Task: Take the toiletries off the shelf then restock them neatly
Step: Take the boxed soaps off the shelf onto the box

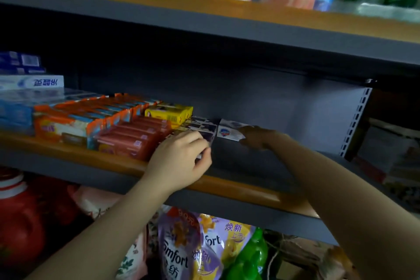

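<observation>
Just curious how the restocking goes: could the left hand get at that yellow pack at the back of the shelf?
Probably yes. The left hand is gripping a dark box at the front, and the yellow pack lies just behind with open space above. It would have to let go first.

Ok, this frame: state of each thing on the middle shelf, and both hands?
Left hand: grips the dark soap box.
Right hand: holds the white soap box, set against the dark one.
Red soap bars: lying flat in a row.
Yellow soap pack: lying flat behind them.
</observation>
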